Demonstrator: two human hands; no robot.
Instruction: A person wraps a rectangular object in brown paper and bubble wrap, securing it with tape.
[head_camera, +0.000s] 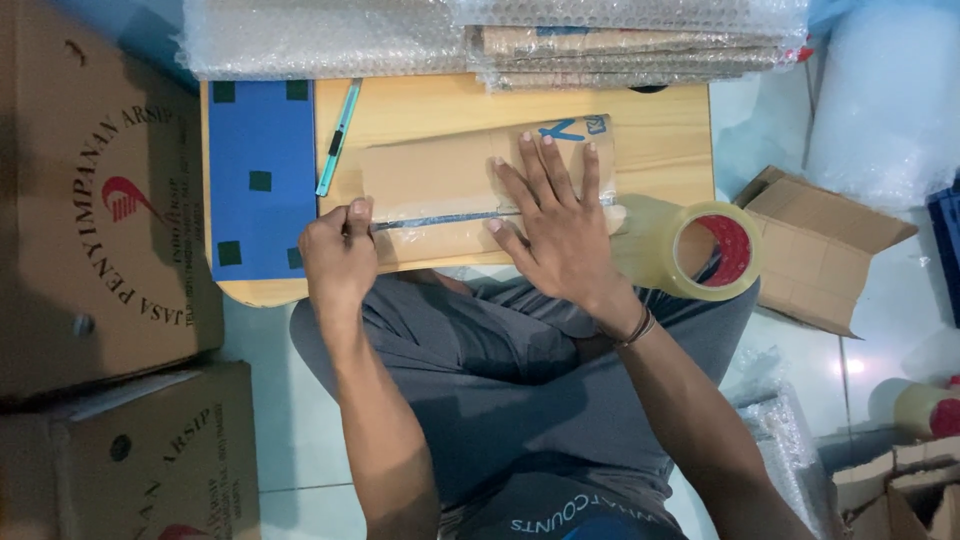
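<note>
A flat cardboard parcel (440, 180) lies on a low wooden table (660, 140), with a strip of clear tape (440, 219) running along its seam. My left hand (338, 255) is closed at the strip's left end, thumb pressing the tape down. My right hand (555, 215) lies flat with fingers spread on the parcel's right half, over the tape. A large roll of clear tape (700, 250) with a red core rests by the table's right front corner, next to my right wrist.
A teal box cutter (338, 140) lies beside a blue cutting mat (262, 180) on the table's left. Bubble wrap sheets (330, 35) and wrapped flat parcels (630, 50) sit at the back. Big cardboard boxes (100, 200) stand left; a small open box (820, 250) right.
</note>
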